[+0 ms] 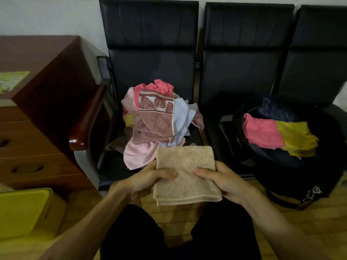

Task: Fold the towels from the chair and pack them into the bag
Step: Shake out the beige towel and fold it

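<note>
Beige terry towel [185, 173], folded nearly square, is held low in front of the chair, pinched at its 2 side edges by the left hand [146, 182] and right hand [221, 182], with the open bag [234, 136] lying ahead and rightward, nearer the right hand.

No text is reading clearly anywhere in the head view. A short line of pale lettering is running along the dark side panel of the bag [238, 138] on the middle seat, but it is too small and blurred to make out. A yellow-green printed sheet [11, 79] is lying on the wooden desk [47, 57] at the left, and whatever is printed on it is smearing into patches of colour. The patterned towel [155, 113] on top of the pile is showing leaf shapes only, and no letters or numbers are coming through.
</note>
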{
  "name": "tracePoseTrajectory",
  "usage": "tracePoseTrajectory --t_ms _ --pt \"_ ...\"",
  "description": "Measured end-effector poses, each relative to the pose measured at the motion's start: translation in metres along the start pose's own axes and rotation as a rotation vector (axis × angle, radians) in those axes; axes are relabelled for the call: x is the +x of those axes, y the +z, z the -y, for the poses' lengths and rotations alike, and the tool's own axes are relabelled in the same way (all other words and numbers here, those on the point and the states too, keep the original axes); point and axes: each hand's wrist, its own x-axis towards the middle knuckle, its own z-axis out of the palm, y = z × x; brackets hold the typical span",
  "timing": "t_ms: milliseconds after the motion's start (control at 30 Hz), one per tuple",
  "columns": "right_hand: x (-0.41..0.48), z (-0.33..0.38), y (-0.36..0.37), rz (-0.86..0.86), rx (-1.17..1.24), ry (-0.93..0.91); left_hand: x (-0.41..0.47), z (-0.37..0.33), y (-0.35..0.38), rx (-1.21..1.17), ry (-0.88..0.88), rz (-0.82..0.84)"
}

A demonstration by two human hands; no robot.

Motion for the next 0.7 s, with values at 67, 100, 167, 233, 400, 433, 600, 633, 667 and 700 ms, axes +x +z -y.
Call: tracePoseTrajectory --t_ms 67,100,167,233,400,433,600,633,667,700 --pt "-0.001 -0.002 -0.005 0.028 -0.062 0.002 -0.002 -0.001 -0.001 0.002 0.001 -0.007" --pt "-0.003 -0.001 -0.008 0.064 -0.075 -0.002 -0.002 -0.002 -0.003 -0.003 0.006 -0.010" --pt "-0.006 0.000 -0.010 0.127 -0.070 -0.018 -0.004 -0.005 -0.006 -0.034 0.022 -0.001" --pt "-0.011 0.002 -0.013 0.155 -0.071 -0.056 -0.004 -0.009 -0.006 -0.004 0.058 0.016" --pt "-0.023 0.021 -0.026 0.189 -0.018 -0.326 -0.007 -0.020 -0.007 0.180 0.265 0.077" --pt "-0.022 0.022 -0.030 0.188 0.004 -0.362 -0.007 -0.023 -0.005 0.205 0.308 0.112" --pt "-0.025 0.020 -0.039 0.208 0.083 -0.360 -0.001 -0.028 0.006 0.194 0.333 0.160" --pt "-0.025 0.018 -0.042 0.217 0.086 -0.358 0.000 -0.027 0.008 0.189 0.326 0.158" --pt "-0.027 0.016 -0.045 0.217 0.088 -0.355 0.001 -0.026 0.010 0.187 0.317 0.151" --pt "-0.029 0.014 -0.049 0.237 0.098 -0.348 0.003 -0.025 0.010 0.189 0.313 0.142"
